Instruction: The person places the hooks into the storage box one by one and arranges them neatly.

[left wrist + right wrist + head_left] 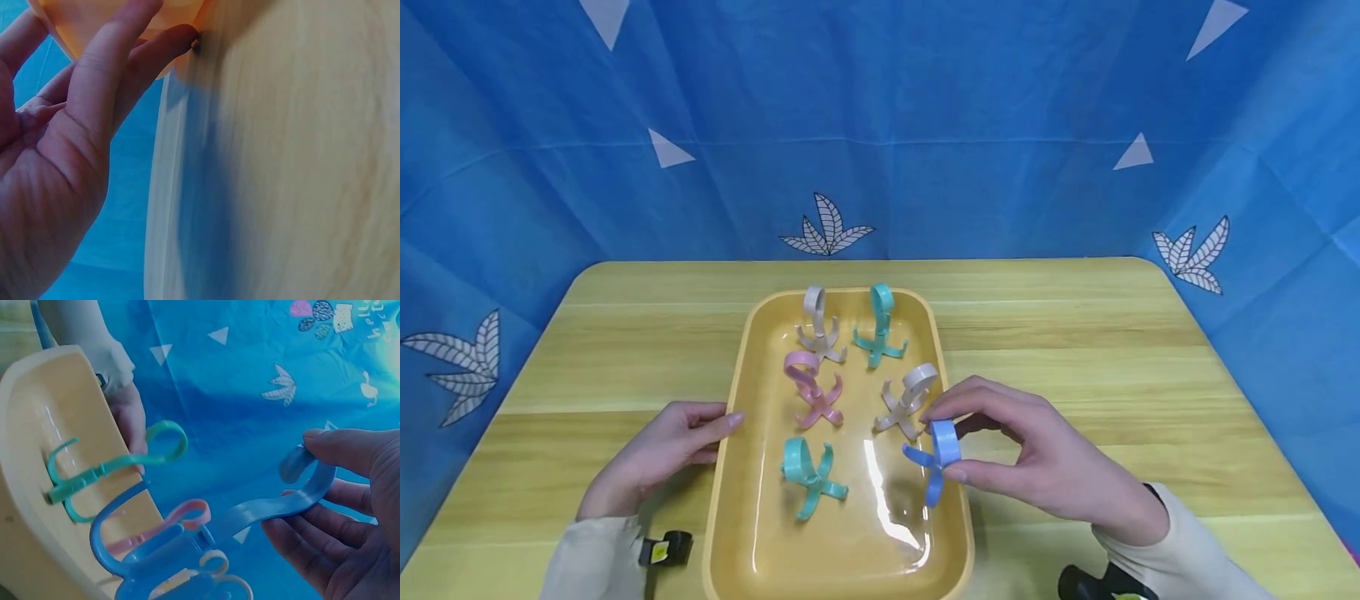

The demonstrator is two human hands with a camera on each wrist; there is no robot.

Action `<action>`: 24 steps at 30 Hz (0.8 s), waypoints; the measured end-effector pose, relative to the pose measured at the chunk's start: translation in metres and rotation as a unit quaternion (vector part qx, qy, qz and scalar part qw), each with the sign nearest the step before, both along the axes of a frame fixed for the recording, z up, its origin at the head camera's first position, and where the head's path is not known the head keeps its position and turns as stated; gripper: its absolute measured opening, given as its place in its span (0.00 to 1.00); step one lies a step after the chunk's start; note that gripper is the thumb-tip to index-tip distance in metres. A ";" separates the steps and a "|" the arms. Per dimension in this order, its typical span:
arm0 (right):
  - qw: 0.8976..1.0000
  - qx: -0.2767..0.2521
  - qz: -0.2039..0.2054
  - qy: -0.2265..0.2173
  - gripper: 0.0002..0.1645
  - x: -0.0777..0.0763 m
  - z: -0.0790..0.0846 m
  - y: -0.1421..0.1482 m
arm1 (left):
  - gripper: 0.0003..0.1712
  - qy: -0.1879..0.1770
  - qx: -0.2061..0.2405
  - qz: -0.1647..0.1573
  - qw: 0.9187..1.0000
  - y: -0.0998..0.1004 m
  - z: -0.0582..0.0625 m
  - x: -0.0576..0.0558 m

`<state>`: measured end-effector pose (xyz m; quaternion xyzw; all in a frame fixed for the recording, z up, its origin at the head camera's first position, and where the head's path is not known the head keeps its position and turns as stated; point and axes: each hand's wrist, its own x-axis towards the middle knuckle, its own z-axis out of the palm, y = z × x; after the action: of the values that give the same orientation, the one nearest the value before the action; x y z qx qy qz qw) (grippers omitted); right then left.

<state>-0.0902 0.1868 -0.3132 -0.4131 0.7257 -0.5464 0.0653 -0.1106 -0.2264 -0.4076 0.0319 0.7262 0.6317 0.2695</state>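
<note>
My right hand (1022, 442) pinches a blue four-pronged plastic hook (935, 458) by its curved top, over the right side of a yellow tray (733, 400). In the right wrist view the thumb and fingers hold the curl of the blue hook (269, 509), prongs pointing away from the palm. My left hand (673, 446) grips the tray's left rim, thumb over the edge and fingers outside. Among the other hooks in the tray are a pink hook (816, 396), a near teal hook (812, 479) and a grey hook (906, 404) beside the right fingertips.
Toward the tray's far end stand another grey hook (820, 329) and a second teal hook (880, 329). The tray lies on a wood-grain table (1112, 350). A blue patterned cloth (925, 125) hangs behind and along both sides.
</note>
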 end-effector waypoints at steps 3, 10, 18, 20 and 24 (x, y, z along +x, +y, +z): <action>1.000 -0.004 0.016 0.008 0.26 0.000 0.001 -0.006 | 0.31 0.003 0.006 -0.001 1.000 -0.001 -0.002 0.001; 0.999 0.006 0.036 0.011 0.26 0.001 0.000 -0.016 | 0.32 0.010 0.008 -0.002 1.000 -0.001 -0.003 0.001; 0.999 0.008 0.043 -0.005 0.26 0.000 -0.011 -0.024 | 0.32 0.006 0.001 0.002 1.000 0.000 -0.003 0.001; 0.999 0.005 0.043 -0.009 0.26 -0.001 -0.014 -0.025 | 0.32 0.006 -0.001 0.003 1.000 -0.001 -0.003 0.001; 0.999 0.011 0.044 -0.019 0.25 -0.001 -0.021 -0.028 | 0.33 0.006 0.000 0.005 1.000 -0.001 -0.003 0.001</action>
<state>-0.0909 0.1585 -0.3343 -0.4332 0.7117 -0.5424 0.1075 -0.1097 -0.2272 -0.4108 0.0322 0.7278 0.6328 0.2626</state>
